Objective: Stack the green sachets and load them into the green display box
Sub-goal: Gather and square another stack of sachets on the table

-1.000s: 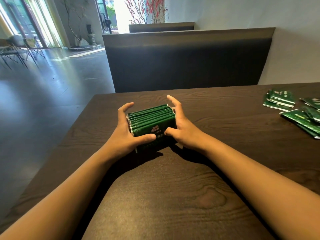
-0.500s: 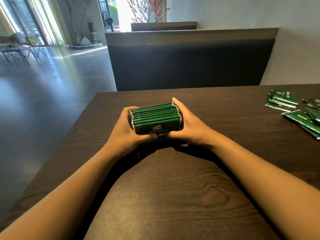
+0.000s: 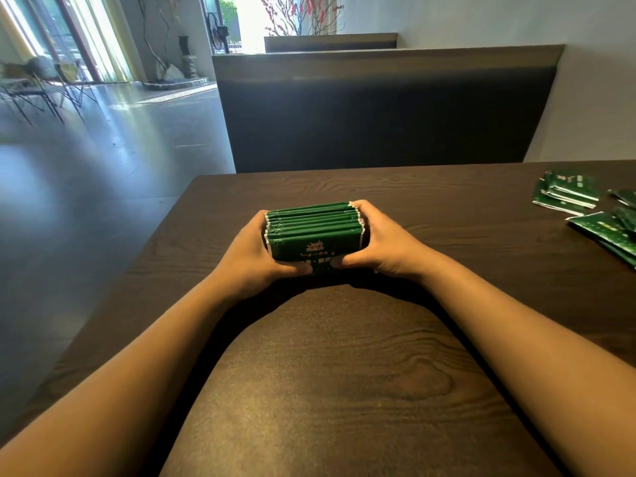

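On the table (image 3: 344,390), left hand (image 3: 253,256) and right hand (image 3: 382,247) fingers clamp the sachet stack (image 3: 313,230).

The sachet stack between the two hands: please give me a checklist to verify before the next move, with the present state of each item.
1. Left hand grips the left end of the sachet stack: ok.
2. Right hand grips the right end: ok.
3. Sachet edges are aligned in one block: ok, only small offsets at the ends.
4. Green display box is within reach: cannot tell, no box is clearly visible.
5. All sachets are collected: not ok, loose sachets lie on the table at the far right.
6. Stack rests on the table or is lifted: cannot tell.
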